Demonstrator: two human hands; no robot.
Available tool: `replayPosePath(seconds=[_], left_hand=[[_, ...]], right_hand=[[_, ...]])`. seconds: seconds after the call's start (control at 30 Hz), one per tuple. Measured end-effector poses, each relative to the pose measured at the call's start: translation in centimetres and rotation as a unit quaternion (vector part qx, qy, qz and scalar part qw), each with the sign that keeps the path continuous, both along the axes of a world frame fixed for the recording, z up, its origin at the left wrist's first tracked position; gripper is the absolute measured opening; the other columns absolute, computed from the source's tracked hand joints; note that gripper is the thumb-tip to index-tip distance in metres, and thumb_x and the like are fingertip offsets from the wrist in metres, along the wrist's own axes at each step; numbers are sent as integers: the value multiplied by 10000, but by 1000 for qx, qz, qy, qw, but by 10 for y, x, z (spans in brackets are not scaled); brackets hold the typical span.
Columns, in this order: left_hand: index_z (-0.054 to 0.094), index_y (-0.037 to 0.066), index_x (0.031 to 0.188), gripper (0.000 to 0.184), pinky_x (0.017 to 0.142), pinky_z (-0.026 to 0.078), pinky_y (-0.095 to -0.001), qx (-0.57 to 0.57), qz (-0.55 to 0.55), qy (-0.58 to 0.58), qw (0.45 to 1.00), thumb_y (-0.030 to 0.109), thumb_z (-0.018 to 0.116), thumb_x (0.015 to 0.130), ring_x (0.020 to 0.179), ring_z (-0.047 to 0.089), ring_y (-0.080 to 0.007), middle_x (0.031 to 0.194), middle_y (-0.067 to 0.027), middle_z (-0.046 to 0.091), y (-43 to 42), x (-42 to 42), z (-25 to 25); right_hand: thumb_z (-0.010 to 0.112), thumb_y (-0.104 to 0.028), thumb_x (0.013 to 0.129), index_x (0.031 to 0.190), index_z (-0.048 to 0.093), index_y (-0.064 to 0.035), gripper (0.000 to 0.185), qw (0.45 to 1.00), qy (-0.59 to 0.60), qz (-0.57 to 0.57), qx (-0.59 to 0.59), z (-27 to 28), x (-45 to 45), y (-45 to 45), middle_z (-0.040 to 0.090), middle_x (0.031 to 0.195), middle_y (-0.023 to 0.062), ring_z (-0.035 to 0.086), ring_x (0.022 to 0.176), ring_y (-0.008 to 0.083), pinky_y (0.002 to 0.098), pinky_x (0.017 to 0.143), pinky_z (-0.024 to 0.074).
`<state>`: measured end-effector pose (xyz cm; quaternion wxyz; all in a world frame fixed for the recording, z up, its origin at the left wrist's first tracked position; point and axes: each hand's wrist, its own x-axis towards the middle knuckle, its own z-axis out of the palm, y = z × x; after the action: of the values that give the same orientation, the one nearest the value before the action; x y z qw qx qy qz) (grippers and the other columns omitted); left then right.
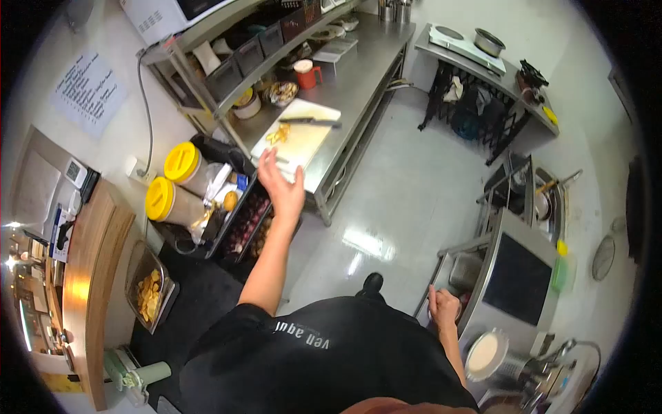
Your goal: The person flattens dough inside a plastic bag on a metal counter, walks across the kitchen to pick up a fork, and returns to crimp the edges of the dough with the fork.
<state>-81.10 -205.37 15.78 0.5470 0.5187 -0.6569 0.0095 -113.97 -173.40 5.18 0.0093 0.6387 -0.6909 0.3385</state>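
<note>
My left hand (281,186) is raised with its fingers apart, holding nothing, just in front of the near end of a white cutting board (307,146). On the board lie a dark-handled knife (310,122) and some yellowish cut pieces (278,134). My right hand (445,306) is low on the right, beside the steel appliance with a dark panel (518,279). Its fingers are curled, and what they hold, if anything, is hidden.
Black crates (231,231) with onions stand below my left hand. Two yellow-lidded containers (183,163) are beside them. A red jug (307,74) and bowls stand behind the board. A hotplate (469,48) is at the back right. Grey floor (393,179) lies between the counters.
</note>
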Motion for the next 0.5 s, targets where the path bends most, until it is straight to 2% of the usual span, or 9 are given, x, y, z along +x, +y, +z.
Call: replayPosePath(seconds=[0.07, 0.1, 0.13, 0.17, 0.23, 0.37, 0.43, 0.5], left_hand=[[387, -5, 1325, 640, 1075, 247, -448, 16, 59, -13, 998, 93, 692, 770, 1272, 324, -382, 1345, -231, 357, -20, 8, 4], [382, -6, 1333, 628, 1080, 250, -426, 21, 89, -12, 996, 114, 683, 794, 1278, 330, -363, 1342, -222, 373, -32, 11, 6], [389, -12, 1320, 625, 1080, 252, -436, 11, 104, 10, 994, 92, 687, 780, 1268, 341, -375, 1333, -231, 378, -42, 14, 8], [396, -18, 1306, 622, 1079, 254, -446, 5, 118, 31, 992, 71, 690, 766, 1258, 352, -386, 1324, -239, 383, -48, 17, 10], [401, -24, 1297, 595, 1078, 257, -436, 13, 175, 18, 984, 81, 680, 781, 1268, 352, -373, 1331, -225, 394, -53, 16, 24], [385, -14, 1317, 615, 1080, 252, -439, -10, 225, 35, 974, 101, 681, 790, 1273, 349, -364, 1337, -215, 384, -74, 23, 38], [363, -6, 1353, 633, 1083, 252, -441, -64, 276, 1, 959, 100, 670, 810, 1296, 332, -351, 1359, -207, 369, -95, 38, 35], [357, -10, 1362, 612, 1095, 249, -439, -74, 326, -18, 942, 87, 656, 838, 1308, 326, -336, 1375, -199, 361, -109, 42, 60]], right_hand=[[670, -119, 828, 509, 485, -52, 375, 1000, -8, 28, -2, 10, -34, -63, 482, 531, 92, 473, 407, 282, 378, 407, 379], [674, -125, 829, 509, 494, -50, 374, 997, 36, 64, -6, 15, -51, -101, 477, 533, 96, 477, 411, 277, 377, 407, 380], [678, -132, 830, 510, 503, -49, 374, 992, 77, 100, -6, 19, -63, -136, 472, 535, 100, 481, 414, 272, 376, 407, 381], [678, -132, 830, 510, 503, -49, 374, 992, 73, 107, -7, 27, -71, -170, 472, 535, 100, 481, 414, 272, 376, 407, 381], [690, -161, 824, 512, 492, -58, 384, 977, 78, 193, -42, 49, -85, -244, 460, 528, 83, 487, 415, 257, 362, 399, 388], [712, -197, 802, 485, 439, -85, 433, 943, 99, 295, -117, 85, -91, -380, 412, 522, 56, 448, 399, 234, 344, 377, 366], [715, -203, 799, 477, 433, -90, 442, 926, 119, 334, -130, 111, -90, -440, 408, 520, 51, 453, 403, 228, 342, 379, 368], [717, -209, 796, 470, 427, -96, 451, 905, 139, 374, -144, 120, -94, -484, 404, 517, 46, 457, 408, 223, 340, 381, 371]])
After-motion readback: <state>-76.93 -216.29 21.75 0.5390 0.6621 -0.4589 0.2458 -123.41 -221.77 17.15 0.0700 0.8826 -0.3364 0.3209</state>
